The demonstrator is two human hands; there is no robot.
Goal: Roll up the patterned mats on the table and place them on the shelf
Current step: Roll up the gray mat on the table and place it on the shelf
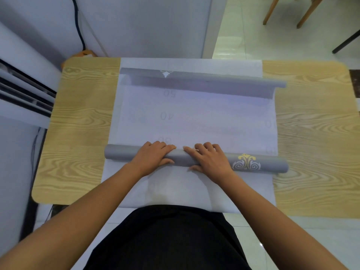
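Observation:
A grey mat with a white underside lies across the wooden table (83, 117). Its near part is wound into a grey roll (118, 153) bearing a gold and white ornament (247, 162). My left hand (153, 155) and my right hand (209, 159) lie side by side on top of the roll's middle, fingers draped over it and thumbs on its near side. The flat white middle of the mat (194, 117) shows faint numbers. The mat's far end (204, 81) curls up into a looser grey roll with a white ornament.
Another white sheet (191, 63) lies under the mat and reaches the table's near edge. A white appliance with a black cable (78, 26) stands behind the table, a slatted white unit (23, 90) at the left. Wooden chair legs (307, 14) stand on the tiled floor at far right.

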